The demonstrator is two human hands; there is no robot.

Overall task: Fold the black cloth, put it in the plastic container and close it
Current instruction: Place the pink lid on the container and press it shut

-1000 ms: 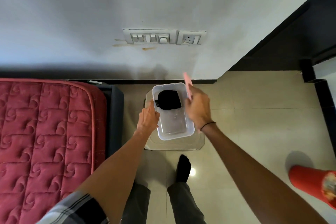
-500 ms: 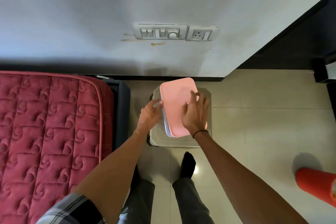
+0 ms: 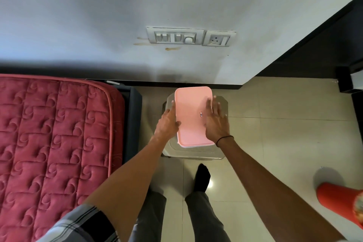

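A pink lid [image 3: 191, 112] lies flat over the plastic container, whose pale rim [image 3: 193, 146] shows only under the lid's near edge. The container stands on a small grey stool [image 3: 220, 151]. My left hand [image 3: 167, 124] rests against the lid's left side with the thumb on its top. My right hand [image 3: 215, 122] lies flat with fingers spread on the lid's right side. The black cloth is hidden under the lid.
A red quilted mattress [image 3: 53, 137] on a dark frame stands close to the left of the stool. A wall with a switch panel [image 3: 174, 36] is right behind. A red object [image 3: 339, 204] sits on the tiled floor at the right. My legs are below.
One second ago my right hand held the lid upright beside the uncovered container with the black cloth showing. The lid has since come down and now lies square on the container, both hands on it.
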